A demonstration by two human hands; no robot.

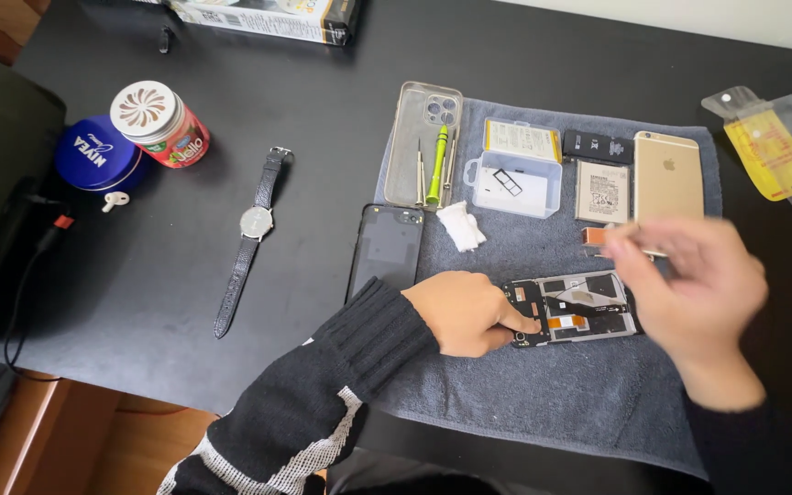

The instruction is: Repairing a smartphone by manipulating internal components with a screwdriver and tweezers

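An opened phone body [579, 312] with exposed boards lies on a grey towel [552, 394]. My left hand [465, 312] rests on the towel with its fingers closed, a fingertip pressing the phone's left end. My right hand [689, 289] hovers blurred above the phone's right end, pinching a small copper-coloured flat part [595, 236] between thumb and finger.
On the towel lie a gold phone [668, 174], two batteries [601, 191], a clear parts box [515, 179], a white wad [461, 225], a green screwdriver [437, 165] in a clear case, and a black back cover [387, 247]. A wristwatch [251, 240], two tins and a plastic bag [772, 151] sit on the black table.
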